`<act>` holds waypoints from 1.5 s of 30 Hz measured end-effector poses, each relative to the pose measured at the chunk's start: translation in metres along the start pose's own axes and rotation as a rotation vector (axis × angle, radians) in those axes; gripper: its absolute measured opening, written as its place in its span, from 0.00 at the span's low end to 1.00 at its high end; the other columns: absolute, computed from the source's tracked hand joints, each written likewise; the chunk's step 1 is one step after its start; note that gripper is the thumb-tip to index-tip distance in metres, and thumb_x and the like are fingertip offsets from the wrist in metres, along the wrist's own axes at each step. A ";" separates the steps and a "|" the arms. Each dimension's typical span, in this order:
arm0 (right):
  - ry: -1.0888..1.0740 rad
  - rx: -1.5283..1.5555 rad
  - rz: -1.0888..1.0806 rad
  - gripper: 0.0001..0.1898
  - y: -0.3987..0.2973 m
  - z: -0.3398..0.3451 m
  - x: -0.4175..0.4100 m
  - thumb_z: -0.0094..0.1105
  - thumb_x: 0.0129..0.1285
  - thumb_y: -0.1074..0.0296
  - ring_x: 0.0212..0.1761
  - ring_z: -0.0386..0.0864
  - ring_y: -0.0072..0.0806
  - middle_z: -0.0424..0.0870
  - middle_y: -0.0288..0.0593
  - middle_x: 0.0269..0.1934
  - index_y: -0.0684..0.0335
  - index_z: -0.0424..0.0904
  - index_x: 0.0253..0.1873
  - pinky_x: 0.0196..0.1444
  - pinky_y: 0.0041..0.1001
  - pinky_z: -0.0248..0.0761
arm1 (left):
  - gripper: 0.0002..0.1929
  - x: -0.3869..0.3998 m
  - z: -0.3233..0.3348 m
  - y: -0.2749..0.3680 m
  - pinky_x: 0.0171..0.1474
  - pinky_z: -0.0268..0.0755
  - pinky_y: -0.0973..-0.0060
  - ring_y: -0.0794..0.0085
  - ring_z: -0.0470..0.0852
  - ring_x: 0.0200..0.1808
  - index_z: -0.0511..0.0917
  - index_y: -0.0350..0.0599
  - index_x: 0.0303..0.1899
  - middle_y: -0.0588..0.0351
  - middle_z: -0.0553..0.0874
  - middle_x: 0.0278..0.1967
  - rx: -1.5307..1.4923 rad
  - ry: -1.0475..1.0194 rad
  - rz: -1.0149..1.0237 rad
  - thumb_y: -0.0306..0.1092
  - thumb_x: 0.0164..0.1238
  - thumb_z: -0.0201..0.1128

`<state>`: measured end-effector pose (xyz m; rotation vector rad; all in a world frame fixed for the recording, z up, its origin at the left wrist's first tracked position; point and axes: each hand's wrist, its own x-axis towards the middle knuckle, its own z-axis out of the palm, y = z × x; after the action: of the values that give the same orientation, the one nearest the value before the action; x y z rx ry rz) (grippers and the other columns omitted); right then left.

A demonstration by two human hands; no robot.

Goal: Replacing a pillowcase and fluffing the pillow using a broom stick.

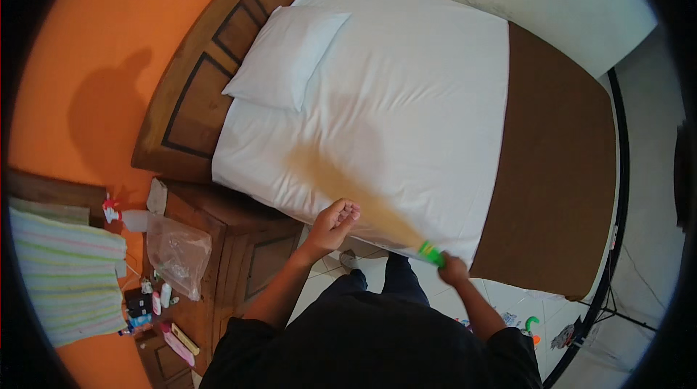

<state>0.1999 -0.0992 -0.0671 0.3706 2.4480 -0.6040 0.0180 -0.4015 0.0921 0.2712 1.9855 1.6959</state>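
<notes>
My right hand (453, 269) grips the green handle (432, 253) of a stick broom, whose straw-coloured bristles (354, 190) are blurred with motion. The bristles reach up and left over the white bed sheet (435, 89), near its front edge; whether they touch it I cannot tell. My left hand (336, 221) hovers by that edge, fingers loosely curled and nothing in them. Faint wrinkles run across the sheet. A white pillow (286, 57) lies at the headboard end, and a brown cover (550, 166) spans the foot end.
The wooden headboard (212, 68) borders the bed at left. On a wooden cabinet (218, 220) are a plastic bag (179, 255), a spray bottle (133, 219) and small toiletries. A striped towel (68, 274) hangs beside it. Small items lie on the tiled floor (493, 294) at right.
</notes>
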 end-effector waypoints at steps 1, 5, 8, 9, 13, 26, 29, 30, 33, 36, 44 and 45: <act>0.170 0.078 0.024 0.17 0.006 -0.012 0.010 0.57 0.47 0.66 0.33 0.79 0.52 0.80 0.51 0.28 0.59 0.70 0.44 0.35 0.44 0.73 | 0.05 -0.008 -0.011 0.001 0.46 0.67 0.82 0.82 0.75 0.41 0.72 0.39 0.41 0.62 0.76 0.35 0.003 0.033 -0.007 0.29 0.68 0.54; 0.565 0.728 0.319 0.12 -0.010 -0.048 0.088 0.56 0.47 0.70 0.16 0.75 0.38 0.74 0.44 0.18 0.67 0.69 0.37 0.17 0.34 0.68 | 0.07 -0.049 -0.046 -0.004 0.43 0.69 0.80 0.79 0.77 0.38 0.73 0.39 0.41 0.59 0.79 0.35 0.075 0.162 0.076 0.31 0.67 0.55; 0.593 1.008 0.486 0.07 -0.024 -0.020 0.144 0.54 0.50 0.69 0.13 0.70 0.31 0.71 0.40 0.17 0.63 0.67 0.31 0.14 0.30 0.64 | 0.09 -0.067 -0.065 -0.008 0.42 0.69 0.78 0.76 0.78 0.37 0.73 0.39 0.42 0.57 0.81 0.35 0.168 0.212 0.103 0.32 0.65 0.56; 0.503 0.884 0.374 0.06 -0.021 0.011 0.151 0.55 0.52 0.69 0.12 0.69 0.30 0.70 0.39 0.16 0.62 0.68 0.31 0.15 0.30 0.65 | 0.09 -0.071 -0.071 -0.007 0.42 0.69 0.78 0.76 0.78 0.37 0.73 0.39 0.42 0.57 0.81 0.35 0.148 0.212 0.117 0.32 0.65 0.56; 0.017 -0.036 -0.119 0.13 -0.112 0.127 0.066 0.54 0.47 0.67 0.41 0.78 0.51 0.80 0.56 0.36 0.63 0.72 0.40 0.40 0.47 0.70 | 0.09 -0.104 -0.103 -0.018 0.42 0.69 0.78 0.76 0.78 0.37 0.74 0.39 0.41 0.57 0.81 0.35 0.121 0.314 0.073 0.33 0.65 0.56; 0.461 0.965 0.335 0.07 -0.149 -0.023 0.137 0.55 0.47 0.70 0.12 0.69 0.28 0.69 0.40 0.13 0.66 0.67 0.25 0.13 0.30 0.63 | 0.09 -0.163 -0.149 -0.023 0.42 0.69 0.79 0.77 0.77 0.38 0.74 0.40 0.44 0.57 0.81 0.36 0.071 0.440 0.141 0.33 0.66 0.56; 0.434 0.071 -0.014 0.07 -0.094 0.043 0.175 0.57 0.46 0.68 0.21 0.77 0.39 0.78 0.50 0.20 0.64 0.74 0.20 0.23 0.36 0.70 | 0.09 -0.134 -0.143 -0.010 0.43 0.69 0.79 0.77 0.77 0.39 0.74 0.40 0.43 0.57 0.81 0.36 0.033 0.328 0.235 0.32 0.66 0.56; 0.288 -0.282 -0.261 0.06 -0.092 0.089 0.166 0.57 0.46 0.68 0.31 0.80 0.44 0.81 0.55 0.29 0.65 0.76 0.26 0.32 0.38 0.73 | 0.09 -0.133 -0.145 -0.011 0.43 0.69 0.79 0.77 0.78 0.39 0.74 0.40 0.43 0.57 0.81 0.36 0.041 0.327 0.225 0.32 0.66 0.56; -0.297 -0.255 -0.292 0.20 -0.215 0.108 0.043 0.56 0.46 0.65 0.44 0.77 0.54 0.79 0.60 0.39 0.66 0.72 0.45 0.48 0.45 0.69 | 0.07 -0.173 -0.156 -0.020 0.47 0.68 0.79 0.77 0.78 0.42 0.73 0.39 0.42 0.58 0.79 0.38 0.045 0.426 0.110 0.29 0.67 0.54; -0.156 -0.180 -0.305 0.17 -0.207 0.082 0.011 0.56 0.48 0.66 0.42 0.77 0.54 0.79 0.60 0.38 0.65 0.72 0.43 0.46 0.46 0.69 | 0.09 -0.177 -0.159 -0.022 0.43 0.69 0.79 0.76 0.78 0.40 0.74 0.38 0.43 0.55 0.81 0.38 0.031 0.469 0.115 0.32 0.65 0.57; 0.607 0.768 0.343 0.07 -0.064 -0.017 0.057 0.57 0.48 0.71 0.13 0.71 0.30 0.71 0.40 0.16 0.64 0.70 0.30 0.15 0.31 0.65 | 0.10 -0.175 -0.152 -0.029 0.42 0.68 0.80 0.77 0.77 0.39 0.74 0.38 0.42 0.56 0.81 0.37 0.019 0.418 0.131 0.33 0.65 0.56; 0.537 0.988 0.448 0.08 -0.058 -0.025 0.063 0.57 0.47 0.68 0.14 0.70 0.30 0.71 0.40 0.17 0.66 0.69 0.28 0.16 0.30 0.65 | 0.09 -0.174 -0.150 -0.027 0.42 0.68 0.80 0.78 0.77 0.39 0.74 0.38 0.42 0.57 0.80 0.36 -0.002 0.404 0.146 0.33 0.65 0.56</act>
<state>0.1158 -0.1292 -0.0675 1.5813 2.1944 -1.6304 0.0957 -0.6171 0.1227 0.0758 2.2970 1.9683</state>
